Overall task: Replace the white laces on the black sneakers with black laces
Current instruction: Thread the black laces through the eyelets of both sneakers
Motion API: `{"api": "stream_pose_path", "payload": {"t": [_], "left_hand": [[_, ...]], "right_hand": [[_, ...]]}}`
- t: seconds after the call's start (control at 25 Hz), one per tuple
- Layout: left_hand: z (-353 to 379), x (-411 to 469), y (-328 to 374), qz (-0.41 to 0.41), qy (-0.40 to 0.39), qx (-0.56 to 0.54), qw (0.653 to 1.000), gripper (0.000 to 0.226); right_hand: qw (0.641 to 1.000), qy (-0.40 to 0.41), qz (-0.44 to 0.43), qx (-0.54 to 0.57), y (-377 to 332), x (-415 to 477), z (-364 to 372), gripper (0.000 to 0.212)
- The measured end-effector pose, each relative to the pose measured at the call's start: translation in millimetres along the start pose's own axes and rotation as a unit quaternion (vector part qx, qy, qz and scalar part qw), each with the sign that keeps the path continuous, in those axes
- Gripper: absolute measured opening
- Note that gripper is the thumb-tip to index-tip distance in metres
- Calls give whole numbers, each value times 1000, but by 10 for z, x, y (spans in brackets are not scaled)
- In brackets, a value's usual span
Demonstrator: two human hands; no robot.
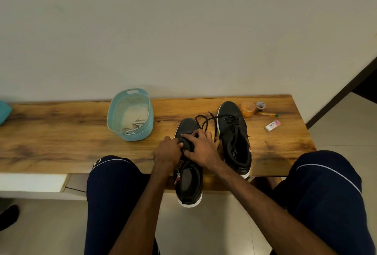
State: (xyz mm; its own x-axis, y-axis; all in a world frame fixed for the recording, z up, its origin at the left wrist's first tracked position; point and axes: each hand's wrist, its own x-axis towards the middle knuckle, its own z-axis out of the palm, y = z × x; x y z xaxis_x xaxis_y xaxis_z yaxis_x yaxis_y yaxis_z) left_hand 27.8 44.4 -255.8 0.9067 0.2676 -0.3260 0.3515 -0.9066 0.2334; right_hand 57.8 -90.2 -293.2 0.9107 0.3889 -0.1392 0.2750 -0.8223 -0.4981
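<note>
Your L hand (pixel 167 150) pinches the black lace (pixel 206 123) at an eyelet of the near sneaker (pixel 188 181). Your R hand (pixel 201 146) grips its upper. Its heel overhangs the worktop (pixel 61 132). 2nd sneaker (pixel 234 132) stands just beside it. White laces (pixel 130 129) lie in basket (pixel 140 132).

A plain pale wall (pixel 183 30) backs a wooden bench (pixel 61 142); pale tiled floor (pixel 338 126) lies below.

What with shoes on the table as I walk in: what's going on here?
A seated person is threading a black lace into the near sneaker, which overhangs the wooden table. The left hand seems to pinch the lace at an eyelet; the right hand grips the upper. The far sneaker is already laced black. White laces lie in the teal basket.
</note>
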Motion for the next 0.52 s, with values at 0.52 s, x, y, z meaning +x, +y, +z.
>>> {"api": "stream_pose_path", "payload": {"t": [0.52], "left_hand": [[-9,-17,45,25,79,23,996,27]], "right_hand": [[1000,15,5,-10,-9,-10,-19,62]]}}
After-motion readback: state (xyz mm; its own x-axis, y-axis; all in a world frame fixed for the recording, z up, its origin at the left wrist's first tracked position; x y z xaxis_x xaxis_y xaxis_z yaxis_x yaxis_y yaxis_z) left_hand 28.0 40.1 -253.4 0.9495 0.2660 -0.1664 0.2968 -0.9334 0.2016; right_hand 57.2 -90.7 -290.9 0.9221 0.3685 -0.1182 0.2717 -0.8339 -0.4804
